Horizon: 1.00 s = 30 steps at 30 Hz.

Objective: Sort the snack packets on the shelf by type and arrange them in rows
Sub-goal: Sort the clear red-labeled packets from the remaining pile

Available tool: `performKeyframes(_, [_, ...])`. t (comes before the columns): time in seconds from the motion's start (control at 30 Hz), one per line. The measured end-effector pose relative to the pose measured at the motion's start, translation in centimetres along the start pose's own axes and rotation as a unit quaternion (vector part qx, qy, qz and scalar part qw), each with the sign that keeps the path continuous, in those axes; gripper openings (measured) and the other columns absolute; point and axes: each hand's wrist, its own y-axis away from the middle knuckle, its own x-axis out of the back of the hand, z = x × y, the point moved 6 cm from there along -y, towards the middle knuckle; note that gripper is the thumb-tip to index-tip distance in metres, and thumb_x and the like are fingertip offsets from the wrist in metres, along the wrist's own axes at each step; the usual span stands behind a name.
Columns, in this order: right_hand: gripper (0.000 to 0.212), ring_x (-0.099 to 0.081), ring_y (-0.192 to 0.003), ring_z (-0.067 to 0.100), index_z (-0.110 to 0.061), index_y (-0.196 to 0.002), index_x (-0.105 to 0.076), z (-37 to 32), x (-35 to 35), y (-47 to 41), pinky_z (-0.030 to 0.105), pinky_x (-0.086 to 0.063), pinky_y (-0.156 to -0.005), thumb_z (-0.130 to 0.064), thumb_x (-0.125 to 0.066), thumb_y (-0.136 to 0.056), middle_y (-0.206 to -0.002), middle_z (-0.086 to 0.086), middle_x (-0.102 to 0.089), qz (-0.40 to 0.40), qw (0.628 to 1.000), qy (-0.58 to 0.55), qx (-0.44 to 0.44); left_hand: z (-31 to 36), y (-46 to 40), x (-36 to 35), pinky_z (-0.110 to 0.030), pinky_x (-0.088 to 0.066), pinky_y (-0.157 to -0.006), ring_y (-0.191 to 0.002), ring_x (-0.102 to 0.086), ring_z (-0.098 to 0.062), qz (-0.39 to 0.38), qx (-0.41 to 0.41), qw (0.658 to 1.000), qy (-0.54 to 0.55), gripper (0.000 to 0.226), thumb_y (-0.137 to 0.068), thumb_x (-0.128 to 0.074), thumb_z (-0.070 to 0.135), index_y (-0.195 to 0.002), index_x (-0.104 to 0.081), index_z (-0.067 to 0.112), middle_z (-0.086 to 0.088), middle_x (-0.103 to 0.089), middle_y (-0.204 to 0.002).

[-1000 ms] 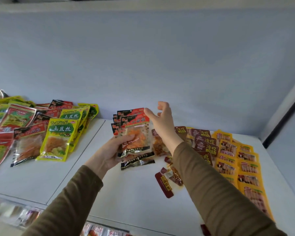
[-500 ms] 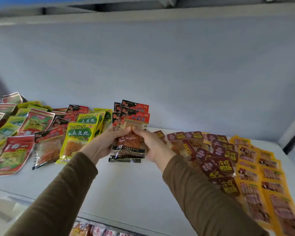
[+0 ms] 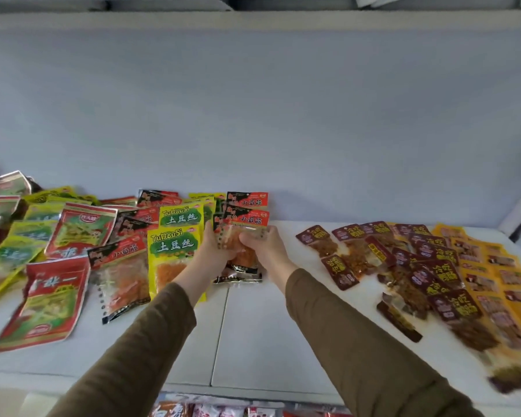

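A: While your left hand and right hand are meeting mid-shelf, what are they gripping?
B: You're clasping the red-topped packets, fingers curling round both sides, beside the yellow-green packets.

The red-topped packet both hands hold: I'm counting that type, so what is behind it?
Behind the red-topped packet, another red header shows. Left hand and right hand cover the rest.
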Motion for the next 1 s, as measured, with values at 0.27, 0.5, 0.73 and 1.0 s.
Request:
performKeyframes(0.27, [0.066, -0.049, -0.137, 0.013, -0.037, -0.155, -0.029, 0.1, -1.2, 0.8, 0.046, -0.041, -0.115, -0.044, -0.062, -0.099, -0.152, -0.009, -0.049, -0.027, 0.996, -0.043, 0.067, -1.3, -0.9, -0.7, -0.060, -0.043, -0.110, -0.138, -0.046, -0.044, 0.021, -0.021, 0.996, -0.089, 0.095, -0.090, -0.067, 0.013, -0.164, -0.008, 0.019, -0.021, -0.041, -0.155])
performKeyframes(0.5, [0.040, -0.055, -0.127, 0.028, -0.025, -0.143, -0.043, -0.1, -1.4, 0.0, 0.050, -0.047, -0.108, -0.027, -0.050, -0.103, -0.135, 0.007, -0.058, -0.004, 0.992, 0.089, 0.089, -0.9, -1.1, -0.5, -0.047, -0.013, -0.124, -0.155, -0.009, -0.039, 0.087, -0.062, 0.956, -0.272, 0.104, -0.090, -0.072, 0.028, -0.164, -0.001, 0.010, -0.017, -0.002, -0.170])
performKeyframes(0.73, [0.056, -0.049, -0.134, 0.033, -0.020, -0.153, -0.037, 0.2, -1.8, 0.0, 0.049, -0.041, -0.112, -0.032, -0.054, -0.101, -0.143, 0.010, -0.055, -0.019, 0.965, 0.228, 0.130, -1.3, -0.7, 0.2, -0.047, -0.004, -0.129, -0.158, 0.009, -0.033, 0.072, -0.073, 0.900, -0.423, 0.088, -0.096, -0.057, 0.046, -0.163, -0.011, 0.014, -0.013, -0.002, -0.172])
performKeyframes(1.0, [0.062, -0.027, -0.150, 0.031, -0.024, -0.158, -0.032, 0.1, -0.5, 0.8, 0.048, -0.027, -0.122, -0.048, -0.048, -0.103, -0.159, 0.008, -0.041, -0.021, 0.951, 0.273, 0.143, -0.8, -0.7, 1.6, -0.046, 0.001, -0.126, -0.158, 0.013, -0.033, 0.050, -0.069, 0.898, -0.432, 0.087, -0.097, -0.056, 0.056, -0.164, -0.017, 0.018, -0.014, 0.001, -0.172])
